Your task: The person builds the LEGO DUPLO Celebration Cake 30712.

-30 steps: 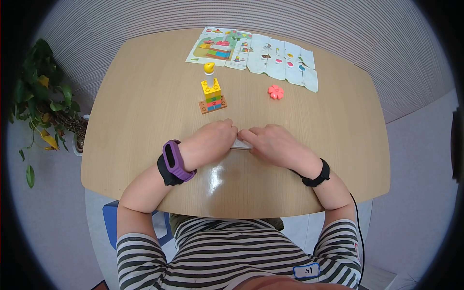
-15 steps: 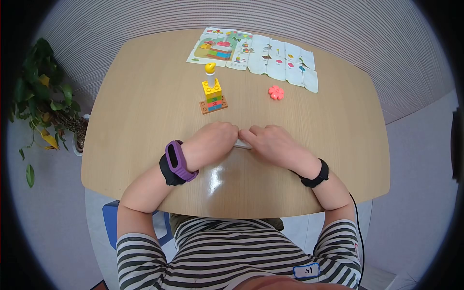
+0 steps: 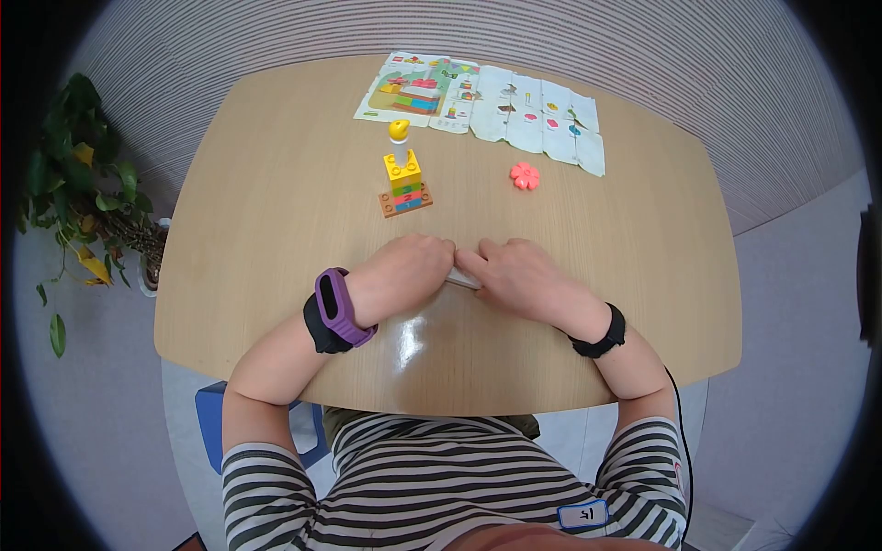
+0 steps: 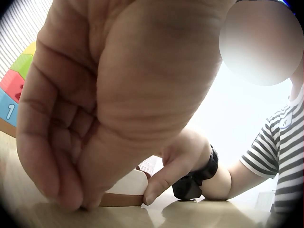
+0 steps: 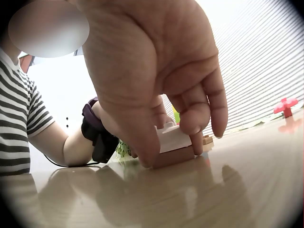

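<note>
Both hands meet over a low block near the middle of the table, a white studded top (image 5: 173,139) on a brown base (image 5: 173,158). My left hand (image 3: 409,266) pinches its left end, fingers curled down to the tabletop in the left wrist view. At the other end, my right hand (image 3: 519,274) grips the block between thumb and fingers. Only a thin strip of the white top shows between the hands in the head view. Beyond the left hand stands a tower of coloured numbered bricks with a yellow brick (image 3: 402,173) and a candle piece (image 3: 399,133) on top.
The tower rises from a brown plate (image 3: 390,210). A coral-pink flower piece (image 3: 525,176) lies farther back, to the right. An unfolded instruction sheet (image 3: 514,110) spreads along the table's (image 3: 266,211) far edge. A potted plant (image 3: 101,193) is beyond the table's left side.
The left hand has shifted slightly right and nearer the body. Between the hands, the block's near edge has turned from level to a slight slant. The right hand stays almost in place.
</note>
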`<state>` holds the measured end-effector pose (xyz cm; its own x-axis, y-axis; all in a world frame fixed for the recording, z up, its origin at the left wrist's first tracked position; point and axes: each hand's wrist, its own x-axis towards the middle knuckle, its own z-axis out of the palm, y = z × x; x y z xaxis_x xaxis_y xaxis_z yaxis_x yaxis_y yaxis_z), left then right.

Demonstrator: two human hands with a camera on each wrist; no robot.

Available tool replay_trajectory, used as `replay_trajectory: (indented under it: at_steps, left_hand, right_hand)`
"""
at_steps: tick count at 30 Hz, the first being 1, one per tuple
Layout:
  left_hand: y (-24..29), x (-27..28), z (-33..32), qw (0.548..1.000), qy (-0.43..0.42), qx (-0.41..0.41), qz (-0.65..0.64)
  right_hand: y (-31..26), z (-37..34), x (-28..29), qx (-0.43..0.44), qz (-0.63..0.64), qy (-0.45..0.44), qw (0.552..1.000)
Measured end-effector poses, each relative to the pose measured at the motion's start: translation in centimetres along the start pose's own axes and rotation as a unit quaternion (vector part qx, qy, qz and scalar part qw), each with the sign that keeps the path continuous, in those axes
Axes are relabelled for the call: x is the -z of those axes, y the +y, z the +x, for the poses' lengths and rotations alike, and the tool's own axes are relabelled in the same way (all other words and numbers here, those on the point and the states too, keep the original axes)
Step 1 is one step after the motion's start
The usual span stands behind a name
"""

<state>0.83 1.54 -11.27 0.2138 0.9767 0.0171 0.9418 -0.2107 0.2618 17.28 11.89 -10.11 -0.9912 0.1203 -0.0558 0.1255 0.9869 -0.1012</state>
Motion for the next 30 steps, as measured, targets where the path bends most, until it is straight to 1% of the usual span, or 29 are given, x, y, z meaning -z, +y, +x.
replay_trajectory:
  at_steps: [6,9,30]
  left_hand:
    - [-0.03,-0.06,-0.09,1.000,0.005,0.000,0.001]
    - [-0.06,-0.10,-0.05,1.000,-0.006,0.008,0.000]
    - [-0.34,-0.35,-0.13,1.000,0.002,0.004,-0.002]
  right_hand:
    - [-0.01,-0.06,-0.08,0.001,-0.005,0.012,1.000]
    - [0.05,-0.09,-0.07,0.002,0.005,0.015,1.000]
    - [0.13,0.07,0.12,0.001,0.036,0.006,0.999]
